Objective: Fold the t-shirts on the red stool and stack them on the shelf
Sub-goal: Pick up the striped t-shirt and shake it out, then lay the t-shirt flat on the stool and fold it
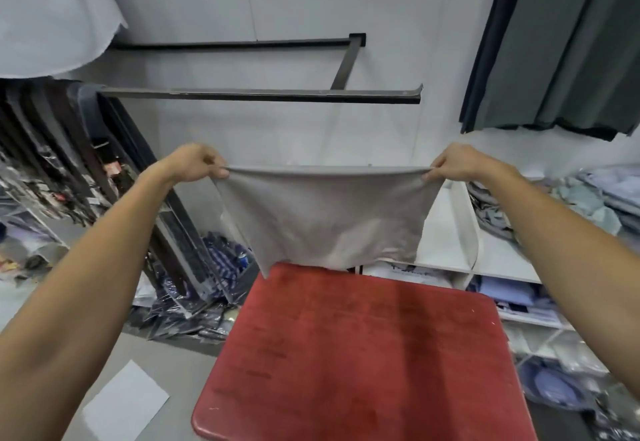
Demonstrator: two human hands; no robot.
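- A pale sheet of paper (124, 402), flat and rectangular, lies on the grey floor off the stool's near-left corner.
- Dark belts (52, 135) hang in a slanting row at far left; glossy plastic-wrapped garments (194, 305) lie heaped on the floor below them.
- The left hand (195, 163) pinches the top left corner of the t-shirt (322, 215), fingers curled over the edge.
- The t-shirt, soft grey knit and doubled over, hangs taut between both hands above the far edge of the stool (360, 354); its lower left corner reaches the stool's far-left corner, though whether it touches cannot be told.
- The stool's top is a red, rounded-corner square with a scuffed, matte surface.
- A black metal rail (259, 96) juts from the white wall above the shirt.
- The right hand (457, 163) pinches the top right corner, fabric bunched between thumb and fingers.
- A white shelf (446, 232) stands behind the stool's far-right corner; its upper compartment shows bare board, the one below holds folded white and blue garments (509, 293).
- Grey cloth (554, 45) hangs in long folds at top right, above loosely stacked blue shirts (609, 194).
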